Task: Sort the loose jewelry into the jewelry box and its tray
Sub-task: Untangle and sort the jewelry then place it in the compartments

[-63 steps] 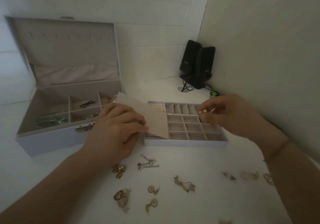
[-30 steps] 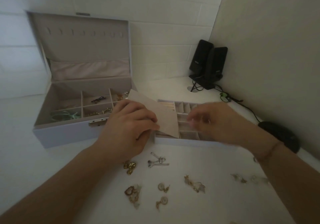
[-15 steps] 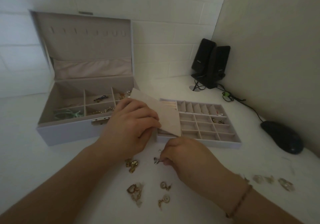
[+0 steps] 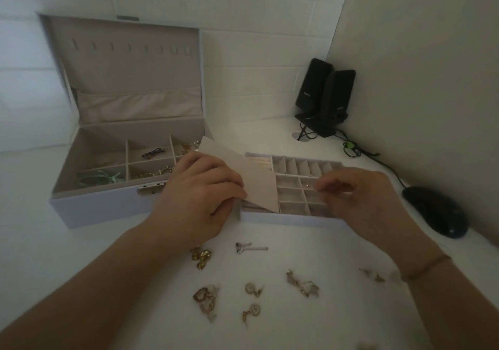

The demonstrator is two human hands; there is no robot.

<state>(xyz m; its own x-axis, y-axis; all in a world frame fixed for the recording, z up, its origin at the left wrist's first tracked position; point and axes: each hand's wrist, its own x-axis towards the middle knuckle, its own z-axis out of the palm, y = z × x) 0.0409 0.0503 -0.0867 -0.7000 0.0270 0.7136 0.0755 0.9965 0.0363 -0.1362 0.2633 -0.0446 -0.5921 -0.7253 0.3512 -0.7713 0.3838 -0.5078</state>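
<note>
Head view shows the right hand (image 4: 356,195) pinching something small, unidentifiable, directly above the beige compartmented tray (image 4: 294,216) mid-bench, while the left hand (image 4: 199,195) grips its tan flap (image 4: 256,185) raised; loose gold earrings (image 4: 253,289) lie nearer the front edge.

Flap (image 4: 253,176) over tray's (image 4: 291,218) left compartments

We see two bare forearms, no sleeves; our right wrist wears a thin bracelet (image 4: 426,267).
</note>
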